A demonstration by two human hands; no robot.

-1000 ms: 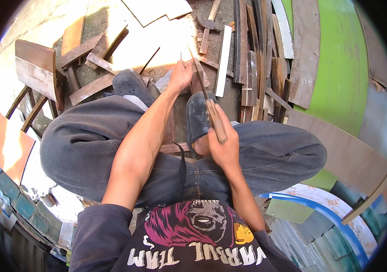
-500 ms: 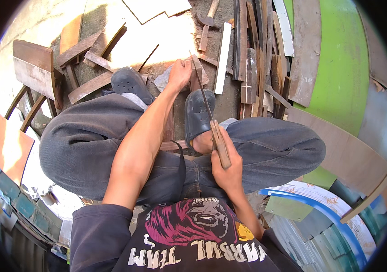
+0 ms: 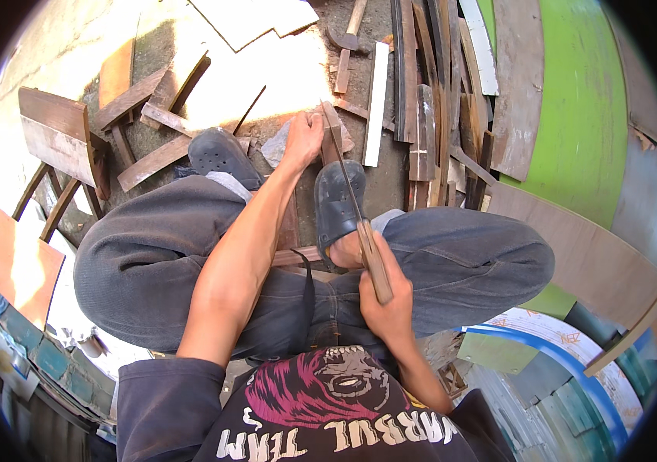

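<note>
My right hand [image 3: 388,304] is closed around the wooden handle of a handsaw [image 3: 373,262]. Its narrow blade runs away from me over my right clog [image 3: 339,202] and along a brown strip of wood [image 3: 331,142]. At the far end of that strip, my left hand [image 3: 304,138] is closed against its left side, with the fingertips partly hidden. The right clog presses on the near part of the strip. A grey stone block [image 3: 274,146] lies beside and under the far end. Where the teeth meet the wood is too small to tell.
A hammer [image 3: 348,38] lies beyond the strip, near a white strip [image 3: 376,104]. Long boards [image 3: 429,92] are stacked to the right, beside a green panel [image 3: 575,100]. Loose wood offcuts [image 3: 132,100] lie left of my left clog [image 3: 221,154].
The saw and my right hand have drawn slightly back toward my body. My left hand stays at the strip's far end, and the whole view has shifted a little.
</note>
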